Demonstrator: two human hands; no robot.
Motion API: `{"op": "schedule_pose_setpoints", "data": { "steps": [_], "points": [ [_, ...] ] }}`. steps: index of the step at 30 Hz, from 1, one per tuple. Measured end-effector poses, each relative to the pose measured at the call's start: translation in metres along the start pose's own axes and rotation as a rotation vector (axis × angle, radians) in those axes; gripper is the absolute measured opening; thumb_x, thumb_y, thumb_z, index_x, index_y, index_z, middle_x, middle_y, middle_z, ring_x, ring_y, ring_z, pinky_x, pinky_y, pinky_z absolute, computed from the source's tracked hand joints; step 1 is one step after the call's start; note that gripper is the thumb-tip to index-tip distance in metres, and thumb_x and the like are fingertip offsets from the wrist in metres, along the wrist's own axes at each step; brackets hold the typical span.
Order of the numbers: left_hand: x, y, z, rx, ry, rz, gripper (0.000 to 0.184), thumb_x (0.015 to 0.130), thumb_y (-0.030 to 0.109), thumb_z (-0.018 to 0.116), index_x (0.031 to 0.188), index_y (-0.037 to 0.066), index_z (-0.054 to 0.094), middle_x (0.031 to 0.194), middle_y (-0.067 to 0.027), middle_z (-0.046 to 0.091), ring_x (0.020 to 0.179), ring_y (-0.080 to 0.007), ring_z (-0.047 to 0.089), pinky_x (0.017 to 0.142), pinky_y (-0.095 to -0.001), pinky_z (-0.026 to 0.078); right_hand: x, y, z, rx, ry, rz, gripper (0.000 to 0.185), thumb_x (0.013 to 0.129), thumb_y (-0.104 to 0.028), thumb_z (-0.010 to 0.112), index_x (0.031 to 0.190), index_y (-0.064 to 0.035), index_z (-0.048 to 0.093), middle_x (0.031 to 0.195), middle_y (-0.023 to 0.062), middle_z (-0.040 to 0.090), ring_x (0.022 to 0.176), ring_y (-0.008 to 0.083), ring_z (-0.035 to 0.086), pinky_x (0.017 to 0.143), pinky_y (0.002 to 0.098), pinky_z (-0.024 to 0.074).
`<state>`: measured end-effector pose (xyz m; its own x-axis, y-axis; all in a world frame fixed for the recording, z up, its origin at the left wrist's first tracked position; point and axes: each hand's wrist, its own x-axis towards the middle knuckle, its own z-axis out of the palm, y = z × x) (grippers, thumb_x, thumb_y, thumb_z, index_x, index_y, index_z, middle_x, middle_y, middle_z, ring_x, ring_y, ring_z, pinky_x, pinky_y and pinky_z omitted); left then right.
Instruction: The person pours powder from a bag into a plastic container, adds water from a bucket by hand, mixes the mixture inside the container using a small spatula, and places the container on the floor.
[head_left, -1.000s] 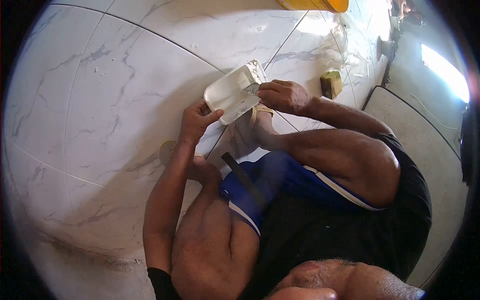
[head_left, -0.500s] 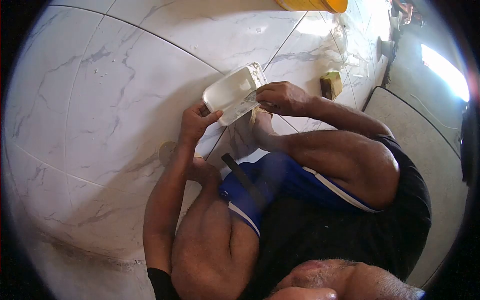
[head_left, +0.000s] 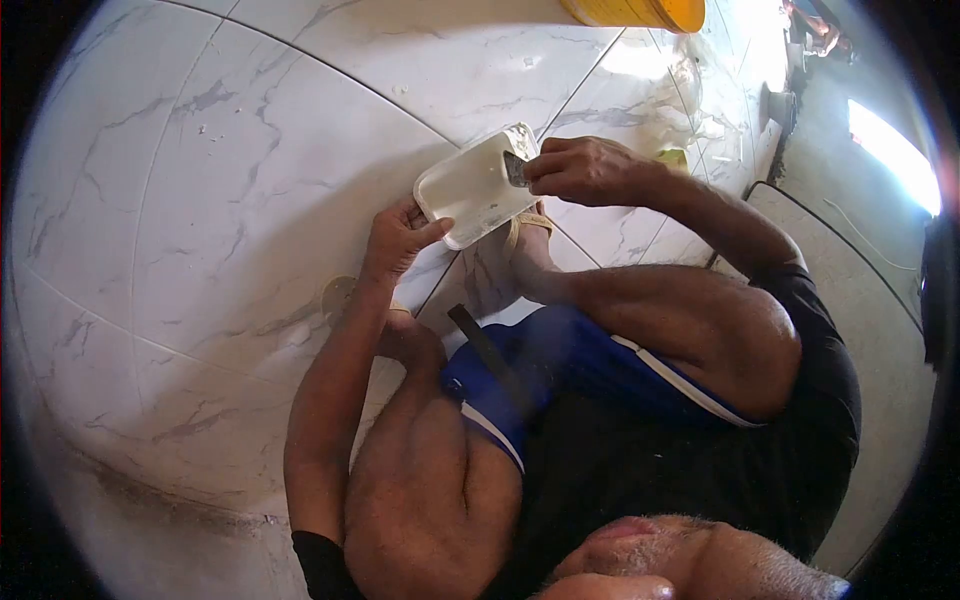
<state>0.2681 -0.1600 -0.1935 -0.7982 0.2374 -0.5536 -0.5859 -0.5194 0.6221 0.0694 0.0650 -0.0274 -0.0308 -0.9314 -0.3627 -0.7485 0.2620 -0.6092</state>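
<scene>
My left hand (head_left: 400,240) grips the near left corner of a shallow white plastic container (head_left: 430,178), thumb over the rim and fingers underneath. The container is held tilted above the tiled floor, with whitish residue along its far right end. In my right hand (head_left: 585,172) is a small flat scraper; its dark grey blade (head_left: 515,168) is over the container's right end. My fingers hide the scraper's handle. Whether the blade touches the container wall, I cannot tell.
A yellow bucket (head_left: 640,14) stands at the top edge. Behind my right forearm, a greenish-yellow block (head_left: 673,158) is mostly hidden. White crumbs (head_left: 212,131) lie on the marbled tiles (head_left: 220,240). My sandalled foot (head_left: 530,240) is just below the container.
My right hand has moved up and slightly right, lifting the scraper blade from the container's lower side toward its upper right end. My forearm now covers most of the block.
</scene>
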Motion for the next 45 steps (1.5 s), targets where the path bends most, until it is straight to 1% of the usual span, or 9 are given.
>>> {"op": "schedule_pose_setpoints", "data": {
  "steps": [8, 10, 14, 21, 28, 30, 36, 39, 45],
  "points": [
    [-0.002, 0.005, 0.001, -0.019, -0.009, -0.017, 0.05, 0.079, 0.008, 0.082, 0.123, -0.007, 0.063, 0.116, -0.0128, 0.069, 0.106, -0.0164, 0.065, 0.095, -0.0305, 0.051, 0.013, 0.01, -0.007, -0.053, -0.129, -0.02, 0.019, 0.081, -0.005, 0.067, 0.1, -0.0061, 0.069, 0.11, 0.0035, 0.069, 0.102, 0.0245, 0.064, 0.084, 0.0377, 0.0586],
    [-0.004, 0.011, 0.003, -0.001, 0.003, -0.028, 0.049, 0.079, 0.007, 0.081, 0.123, -0.007, 0.063, 0.116, -0.0125, 0.069, 0.107, -0.0166, 0.065, 0.095, -0.0305, 0.051, 0.014, 0.013, -0.012, -0.086, -0.127, -0.027, 0.018, 0.08, -0.005, 0.067, 0.098, -0.0067, 0.066, 0.111, 0.0032, 0.067, 0.1, 0.0246, 0.064, 0.079, 0.0374, 0.0594],
    [0.0, 0.0, 0.0, -0.077, -0.047, 0.014, 0.048, 0.079, 0.011, 0.082, 0.122, -0.001, 0.066, 0.115, -0.0087, 0.07, 0.104, -0.0155, 0.064, 0.096, -0.0329, 0.049, 0.015, 0.021, -0.013, -0.089, -0.115, -0.051, 0.014, 0.082, -0.008, 0.067, 0.096, -0.0077, 0.066, 0.11, 0.0021, 0.066, 0.102, 0.0232, 0.063, 0.077, 0.0369, 0.0602],
    [-0.002, 0.001, 0.005, -0.089, 0.015, -0.012, 0.045, 0.08, 0.012, 0.081, 0.121, -0.002, 0.066, 0.112, -0.0087, 0.07, 0.102, -0.0154, 0.064, 0.092, -0.0306, 0.051, 0.026, -0.003, -0.006, -0.362, -0.347, 0.018, 0.007, 0.08, -0.009, 0.067, 0.086, -0.0062, 0.066, 0.098, 0.0046, 0.064, 0.102, 0.0224, 0.061, 0.084, 0.0326, 0.0582],
    [-0.001, 0.006, 0.002, -0.081, -0.012, -0.097, 0.05, 0.079, 0.008, 0.083, 0.122, -0.007, 0.063, 0.115, -0.012, 0.069, 0.107, -0.0166, 0.064, 0.096, -0.0304, 0.051, 0.031, -0.013, -0.013, -0.28, -0.326, 0.131, 0.006, 0.076, -0.002, 0.067, 0.081, -0.0039, 0.066, 0.09, 0.0067, 0.065, 0.098, 0.0247, 0.063, 0.083, 0.0352, 0.0583],
    [-0.002, 0.004, 0.004, -0.089, -0.014, -0.019, 0.049, 0.079, 0.012, 0.083, 0.121, -0.004, 0.064, 0.114, -0.0097, 0.069, 0.105, -0.0159, 0.064, 0.095, -0.031, 0.05, 0.03, -0.016, -0.019, -0.232, -0.31, 0.137, 0.008, 0.075, -0.001, 0.066, 0.083, -0.004, 0.067, 0.091, 0.0072, 0.066, 0.097, 0.0255, 0.064, 0.082, 0.0358, 0.0584],
    [-0.002, 0.003, 0.005, -0.118, -0.028, 0.005, 0.05, 0.078, 0.012, 0.083, 0.122, -0.003, 0.064, 0.117, -0.0088, 0.069, 0.106, -0.0158, 0.063, 0.096, -0.0322, 0.049, 0.031, -0.013, -0.02, -0.279, -0.282, 0.103, 0.009, 0.078, -0.004, 0.064, 0.086, -0.0053, 0.067, 0.099, 0.0056, 0.068, 0.099, 0.0248, 0.065, 0.08, 0.0373, 0.0593],
    [-0.004, 0.006, 0.006, -0.15, -0.04, 0.008, 0.048, 0.079, 0.011, 0.082, 0.122, -0.002, 0.065, 0.117, -0.0088, 0.069, 0.106, -0.0157, 0.064, 0.096, -0.0324, 0.049, 0.033, 0.002, -0.012, -0.251, -0.147, 0.022, 0.01, 0.08, -0.006, 0.065, 0.089, -0.0055, 0.068, 0.101, 0.0046, 0.069, 0.098, 0.0245, 0.065, 0.079, 0.0375, 0.0596],
    [-0.003, 0.004, 0.008, -0.147, -0.001, 0.012, 0.048, 0.079, 0.011, 0.082, 0.122, -0.002, 0.065, 0.115, -0.0086, 0.069, 0.104, -0.0154, 0.064, 0.095, -0.0318, 0.049, 0.023, 0.003, -0.015, -0.203, -0.176, 0.11, 0.01, 0.082, -0.007, 0.068, 0.092, -0.0051, 0.068, 0.101, 0.0042, 0.07, 0.103, 0.0237, 0.065, 0.082, 0.0351, 0.0605]
  ]
}}
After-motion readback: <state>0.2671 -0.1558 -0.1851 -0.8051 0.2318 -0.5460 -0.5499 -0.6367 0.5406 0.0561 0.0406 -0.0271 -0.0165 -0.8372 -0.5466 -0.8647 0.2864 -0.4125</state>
